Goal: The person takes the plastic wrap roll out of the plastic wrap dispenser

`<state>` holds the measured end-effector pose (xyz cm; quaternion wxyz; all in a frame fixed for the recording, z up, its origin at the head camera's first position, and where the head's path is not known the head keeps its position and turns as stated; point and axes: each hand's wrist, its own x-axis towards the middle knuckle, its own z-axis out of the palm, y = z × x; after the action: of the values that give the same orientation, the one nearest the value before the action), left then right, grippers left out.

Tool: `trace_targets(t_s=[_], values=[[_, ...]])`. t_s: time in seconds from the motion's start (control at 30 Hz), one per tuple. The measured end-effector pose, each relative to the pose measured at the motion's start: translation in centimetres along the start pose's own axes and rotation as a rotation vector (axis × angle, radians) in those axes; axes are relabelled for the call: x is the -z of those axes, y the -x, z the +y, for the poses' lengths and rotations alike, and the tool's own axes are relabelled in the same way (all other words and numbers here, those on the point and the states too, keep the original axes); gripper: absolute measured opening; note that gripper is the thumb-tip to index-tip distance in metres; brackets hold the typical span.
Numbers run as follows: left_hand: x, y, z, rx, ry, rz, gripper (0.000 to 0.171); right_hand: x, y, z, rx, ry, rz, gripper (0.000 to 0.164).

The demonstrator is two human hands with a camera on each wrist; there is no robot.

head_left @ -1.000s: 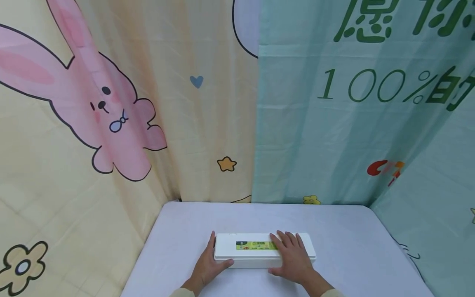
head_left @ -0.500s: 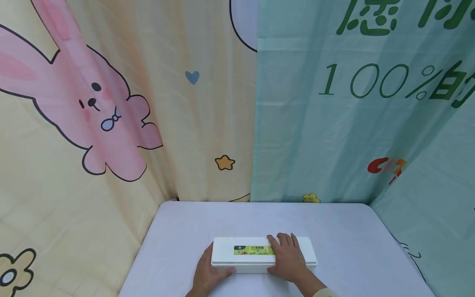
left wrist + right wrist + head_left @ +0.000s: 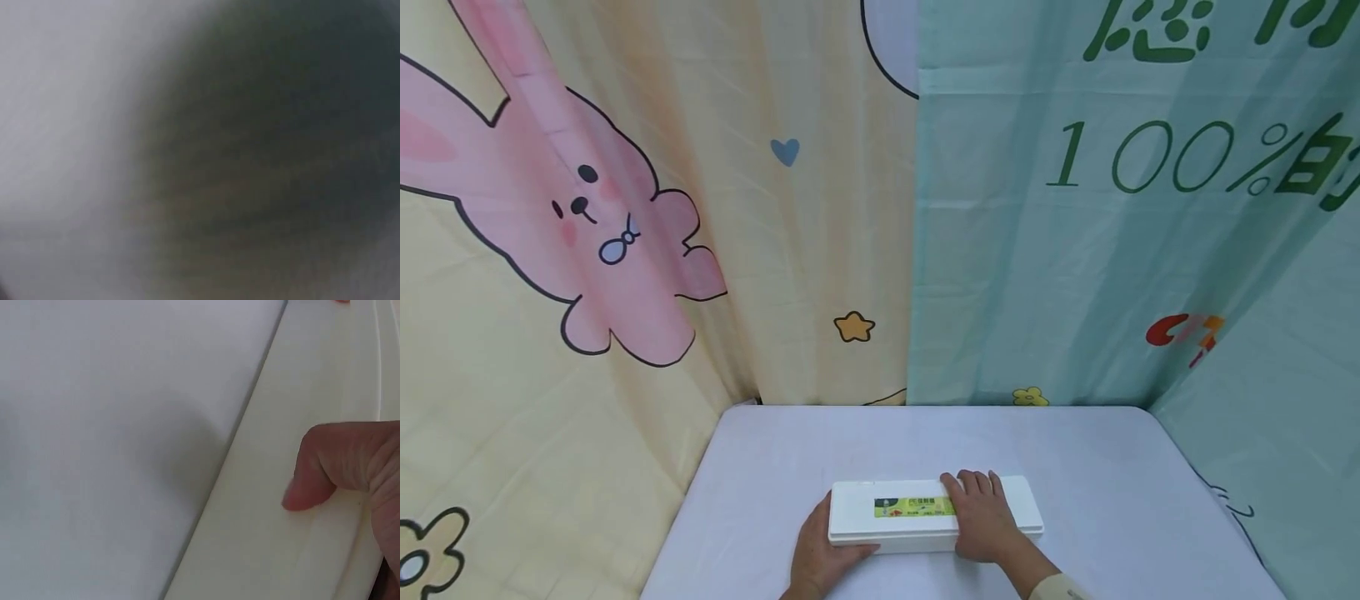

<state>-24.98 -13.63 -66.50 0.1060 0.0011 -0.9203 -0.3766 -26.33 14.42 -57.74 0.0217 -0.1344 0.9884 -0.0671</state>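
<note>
A long white cling film box with a flat lid and a green-yellow label lies across the table near its front. My left hand grips its left end, thumb along the lower front and fingers behind the end. My right hand holds the right half from above: fingers reach over the lid to the back edge and cover the label's right end. In the right wrist view, the bent thumb presses on the front side of the box. The left wrist view is a dark, blurred close-up without clear detail.
The white tabletop spreads around the box. Behind it hangs a cream curtain with a pink rabbit, and to the right a green curtain with lettering. Both reach the table's back edge.
The box has shifted slightly toward me. My left hand has closed in around its left end, its thumb now flatter along the front. My right thumb has drawn in against the front side.
</note>
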Motion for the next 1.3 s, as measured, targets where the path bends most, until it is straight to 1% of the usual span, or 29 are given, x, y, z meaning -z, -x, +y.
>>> trace_targets(t_s=[0.1, 0.17, 0.27, 0.47, 0.63, 0.73, 0.83, 1.03, 1.17, 1.3], values=[[0.0, 0.2, 0.1, -0.024, -0.015, 0.026, 0.117, -0.2, 0.1, -0.3, -0.025, 0.013, 0.014, 0.085], [-0.1, 0.3, 0.1, -0.049, -0.041, 0.048, 0.117, -0.4, 0.2, -0.5, -0.036, 0.024, 0.018, 0.082], [-0.1, 0.5, 0.1, -0.068, -0.064, 0.075, 0.118, -0.6, 0.2, -0.6, -0.046, 0.028, 0.01, 0.082], [-0.2, 0.7, 0.1, -0.079, -0.025, 0.075, 0.117, -0.3, -0.1, -0.5, -0.053, 0.012, -0.026, 0.081], [-0.3, 0.8, 0.0, -0.101, -0.038, 0.118, 0.114, 0.3, -0.3, -0.5, -0.035, 0.0, -0.052, 0.082], [-0.3, 0.7, 0.1, -0.097, -0.049, 0.117, 0.112, 0.7, -0.5, -0.4, -0.022, 0.007, -0.057, 0.085], [-0.2, 0.6, 0.2, -0.077, -0.044, 0.091, 0.112, 1.3, -0.7, -0.5, -0.02, 0.009, -0.075, 0.087], [0.0, 0.4, 0.2, -0.054, -0.028, 0.062, 0.113, 2.4, -1.0, -0.7, -0.029, -0.004, -0.137, 0.09], [0.0, 0.4, 0.2, -0.042, -0.031, 0.056, 0.113, 2.4, -0.9, -0.7, -0.036, -0.011, -0.146, 0.09], [-0.2, 0.5, 0.2, -0.049, -0.036, 0.067, 0.114, 1.8, -0.6, -0.6, -0.035, -0.008, -0.12, 0.09]])
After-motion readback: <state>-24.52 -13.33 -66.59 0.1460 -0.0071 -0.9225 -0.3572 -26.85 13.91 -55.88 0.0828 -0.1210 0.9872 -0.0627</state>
